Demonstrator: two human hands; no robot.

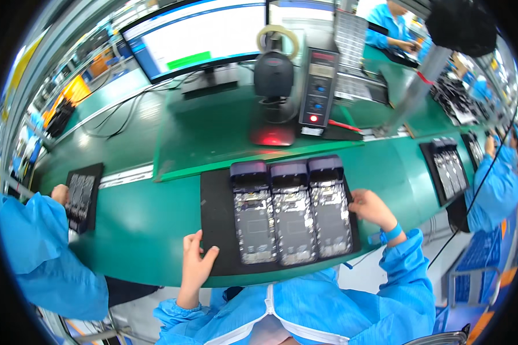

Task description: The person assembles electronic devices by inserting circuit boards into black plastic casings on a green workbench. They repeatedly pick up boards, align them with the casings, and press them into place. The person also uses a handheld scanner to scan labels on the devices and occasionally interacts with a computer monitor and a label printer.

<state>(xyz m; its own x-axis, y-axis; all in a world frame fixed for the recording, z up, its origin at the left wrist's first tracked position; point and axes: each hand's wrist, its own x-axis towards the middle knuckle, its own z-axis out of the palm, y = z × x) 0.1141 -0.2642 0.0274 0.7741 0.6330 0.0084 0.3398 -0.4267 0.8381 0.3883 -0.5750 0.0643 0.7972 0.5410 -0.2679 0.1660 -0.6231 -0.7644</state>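
Observation:
On a black mat [217,198] in front of me lie three handheld electronic devices, side by side, with their circuit boards bare: the left device [254,218], the middle device [293,221] and the right device [331,215]. Dark raised heads sit at their far ends. My left hand [197,261] is at the mat's near left corner, thumb and fingers apart, holding nothing. Beside the right device, my right hand [374,208] has its fingers curled in at the mat's right edge. A blue band circles that wrist.
Behind the mat stand a monitor [195,37], a scanner on a stand [274,75] and a control box [318,86] with a red light. Co-workers in blue sleeves sit at left [46,247] and right [495,190]. More mats with devices lie at left [82,192] and right [446,167].

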